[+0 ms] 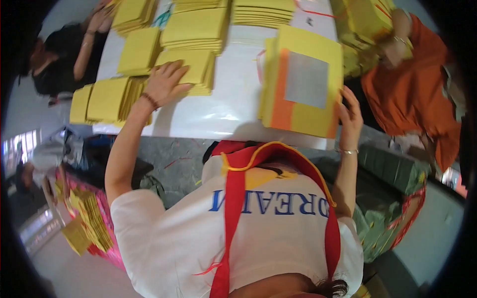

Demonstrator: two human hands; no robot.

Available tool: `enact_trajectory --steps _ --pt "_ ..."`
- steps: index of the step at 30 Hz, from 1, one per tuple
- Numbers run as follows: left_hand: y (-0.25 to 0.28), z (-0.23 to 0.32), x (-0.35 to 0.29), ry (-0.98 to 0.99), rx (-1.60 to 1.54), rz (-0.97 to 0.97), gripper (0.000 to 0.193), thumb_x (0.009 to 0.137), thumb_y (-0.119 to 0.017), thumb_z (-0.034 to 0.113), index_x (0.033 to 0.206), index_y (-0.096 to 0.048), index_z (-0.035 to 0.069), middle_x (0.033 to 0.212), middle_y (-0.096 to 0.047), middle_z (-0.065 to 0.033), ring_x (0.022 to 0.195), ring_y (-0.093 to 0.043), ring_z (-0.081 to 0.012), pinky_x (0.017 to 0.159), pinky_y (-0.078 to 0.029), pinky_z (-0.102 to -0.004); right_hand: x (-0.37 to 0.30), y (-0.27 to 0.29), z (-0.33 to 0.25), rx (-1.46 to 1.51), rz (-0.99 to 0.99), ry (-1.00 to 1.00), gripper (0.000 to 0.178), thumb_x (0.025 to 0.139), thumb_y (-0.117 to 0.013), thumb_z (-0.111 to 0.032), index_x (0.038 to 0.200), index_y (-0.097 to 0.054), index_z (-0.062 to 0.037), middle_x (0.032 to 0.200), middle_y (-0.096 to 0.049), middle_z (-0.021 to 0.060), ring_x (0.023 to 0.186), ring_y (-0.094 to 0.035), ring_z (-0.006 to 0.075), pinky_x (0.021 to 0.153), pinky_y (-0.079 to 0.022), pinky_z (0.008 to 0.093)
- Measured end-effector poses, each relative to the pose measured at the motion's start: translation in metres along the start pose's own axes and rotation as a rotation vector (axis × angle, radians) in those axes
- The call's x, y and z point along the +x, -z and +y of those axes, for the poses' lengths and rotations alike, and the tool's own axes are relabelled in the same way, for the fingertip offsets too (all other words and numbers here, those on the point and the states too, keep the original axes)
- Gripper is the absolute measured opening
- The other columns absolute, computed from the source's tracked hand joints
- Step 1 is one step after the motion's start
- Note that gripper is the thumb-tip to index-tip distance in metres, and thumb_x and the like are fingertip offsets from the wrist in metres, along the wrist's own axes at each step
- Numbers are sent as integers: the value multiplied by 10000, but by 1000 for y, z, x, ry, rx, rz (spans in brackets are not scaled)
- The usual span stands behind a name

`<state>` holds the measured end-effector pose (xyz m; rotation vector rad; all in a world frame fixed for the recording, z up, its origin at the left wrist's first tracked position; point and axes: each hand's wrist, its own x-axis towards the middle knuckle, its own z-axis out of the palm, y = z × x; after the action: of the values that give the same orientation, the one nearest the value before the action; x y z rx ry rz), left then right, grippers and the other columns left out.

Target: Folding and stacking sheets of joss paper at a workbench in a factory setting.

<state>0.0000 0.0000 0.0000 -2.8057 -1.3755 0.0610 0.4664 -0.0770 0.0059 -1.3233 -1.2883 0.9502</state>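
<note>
My left hand [166, 84] lies palm down with fingers spread on a low stack of folded yellow paper [198, 67] at the table's left-centre. To the right stands a thick stack of large yellow joss paper sheets [335, 74]. Its top sheet bears a grey-silver square [307, 79] and an orange strip [281, 94]. My right hand [352, 111] touches the right edge of this stack, fingers slightly bent and apart; the thumb is partly hidden.
More yellow paper stacks [196, 25] cover the white table [223, 111] at the back and left. A person in black [64, 59] works at the left, another in orange [407, 84] at the right. Green wrapped bundles [392, 169] lie at the lower right.
</note>
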Motion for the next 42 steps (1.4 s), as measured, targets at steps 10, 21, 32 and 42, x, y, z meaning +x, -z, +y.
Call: enact_trajectory --steps 10,21,32,42 --pt "67 176 79 -458 -402 366 428 703 -698 244 1077 -575 76 1082 -539 -89 962 -497 -262 806 -387 -381 -7 16 2 -150 3 109 336 805 -615 -60 1139 -587 -80 1180 -568 61 1150 -482 198 961 -357 305" --pt "70 200 94 -497 -595 235 250 713 -694 153 930 -613 59 926 -557 -79 868 -533 -259 698 -425 -344 -8 15 5 171 -42 -35 311 815 -608 -34 1125 -583 -55 1224 -526 60 1095 -504 135 899 -421 285" --pt "66 193 104 -399 -897 119 48 755 -620 45 781 -608 7 726 -579 -98 674 -558 -251 594 -453 -328 -6 12 12 273 -33 -42 270 842 -567 -21 1112 -574 -33 1219 -519 48 1023 -528 131 864 -432 259" --pt "66 184 115 -186 -1186 -135 145 795 -603 138 822 -645 1 677 -624 -85 584 -562 -121 558 -448 -249 -6 21 14 210 -25 -33 311 956 -418 -236 1070 -606 -16 1223 -533 85 1127 -488 194 973 -349 310"
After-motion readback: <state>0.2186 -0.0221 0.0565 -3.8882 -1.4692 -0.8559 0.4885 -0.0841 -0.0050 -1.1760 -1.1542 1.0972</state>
